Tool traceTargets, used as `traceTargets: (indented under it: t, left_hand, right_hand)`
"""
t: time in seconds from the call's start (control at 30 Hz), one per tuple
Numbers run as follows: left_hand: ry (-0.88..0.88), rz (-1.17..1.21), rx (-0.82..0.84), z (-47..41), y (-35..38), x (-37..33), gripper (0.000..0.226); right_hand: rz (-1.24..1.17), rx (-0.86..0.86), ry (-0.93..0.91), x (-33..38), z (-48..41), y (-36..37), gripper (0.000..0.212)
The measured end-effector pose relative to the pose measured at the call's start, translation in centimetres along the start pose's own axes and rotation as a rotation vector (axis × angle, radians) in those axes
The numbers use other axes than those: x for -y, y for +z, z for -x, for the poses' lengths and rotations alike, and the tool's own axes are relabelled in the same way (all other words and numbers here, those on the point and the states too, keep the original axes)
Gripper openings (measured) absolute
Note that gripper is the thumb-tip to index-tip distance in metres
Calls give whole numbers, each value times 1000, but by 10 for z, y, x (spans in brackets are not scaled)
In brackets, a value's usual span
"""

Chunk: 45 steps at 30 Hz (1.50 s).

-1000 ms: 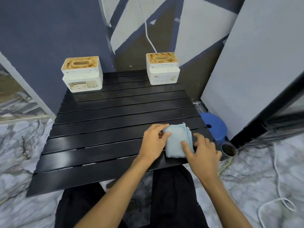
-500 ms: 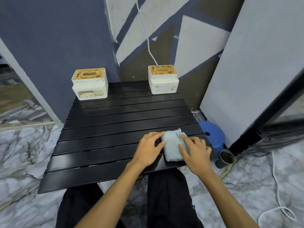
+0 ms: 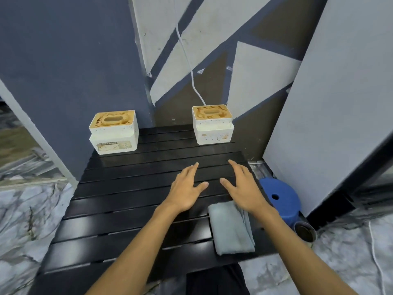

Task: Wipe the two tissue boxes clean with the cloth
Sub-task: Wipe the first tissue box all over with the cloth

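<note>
Head view. Black slatted table (image 3: 127, 209), flat matte boards with narrow gaps running left to right.

Two tissue boxes stand at the far edge, well apart.
- Left white tissue box (image 3: 114, 133): rectangular with rounded corners, smooth plastic-looking body in two stacked tiers. The tan top panel has an oval slot and is smeared with brown stains. A label strip runs across the lower front; its writing is too blurred to read.
- Right white tissue box (image 3: 212, 124): same shape, same tan top with oval slot, also brown-streaked. Brown specks and smudges on the lower front face. No readable writing.

Pale grey-blue folded cloth (image 3: 229, 231): soft, layered rectangle lying flat at the near right of the table, layered edges showing on its right side.

Left hand (image 3: 187, 188): palm down over the middle of the table, fingers straight and spread, holding nothing. Right hand (image 3: 242, 188): the same, just beside the left, its wrist above the cloth's far corner. Cannot tell whether either palm touches the slats.

Right of the table, on the grey-veined marble floor (image 3: 21, 209): a round blue plastic stool (image 3: 280, 199) with a hole in its top, and a small dark cylindrical cup (image 3: 305, 232) just beside it. A thin white cable (image 3: 187, 60) hangs down the painted wall behind the right box.
</note>
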<state>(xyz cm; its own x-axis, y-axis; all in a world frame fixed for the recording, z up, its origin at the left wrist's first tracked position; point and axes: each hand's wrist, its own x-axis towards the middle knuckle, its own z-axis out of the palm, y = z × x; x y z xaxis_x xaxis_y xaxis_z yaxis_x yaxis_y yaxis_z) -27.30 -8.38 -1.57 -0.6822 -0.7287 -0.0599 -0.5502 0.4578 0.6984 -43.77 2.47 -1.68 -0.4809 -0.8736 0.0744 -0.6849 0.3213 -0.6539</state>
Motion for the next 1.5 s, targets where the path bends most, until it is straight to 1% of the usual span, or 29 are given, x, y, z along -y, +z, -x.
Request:
traceTargets:
  t: [0.13,0.3,0.47,0.57,0.7,0.8,0.9,1.1,1.3,1.5]
  left_hand:
    - [-36,72,-66,-56,-4,-1,75]
    - [-24,157,-145,-126,-11,-4,78]
    - [7,174,-244,-181,-21,-6,76]
    - [30,151,-265,-203,-19,1,74]
    - [37,133,-249,-216,-9,7,71]
    - [52,144,-260,-222,-4,8,70]
    - [29,182,-275,-228,-2,8,71]
    - [12,206,-333,-233,-1,15,65]
    - [28,274,-358,-214,-10,29,65]
    - [7,323,-392,-171,-25,45,62]
  right_hand:
    - [-43,-68,-2,-10,-64,-6,70]
    - [-52,-117,4,-27,-137,-9,75]
    - [-96,-171,-4,-42,-196,-18,80]
    - [-114,-158,-22,-43,-216,-26,77]
    - [-183,-124,-46,-44,-230,-29,66]
    - [-194,-89,-42,-50,-237,-23,67]
    - [-223,-126,-20,-53,-241,-20,67]
    - [-295,-202,-36,-58,-241,-13,63]
    - [-336,-219,-53,-50,-224,-4,66]
    - [-364,-182,-84,-26,-195,12,67]
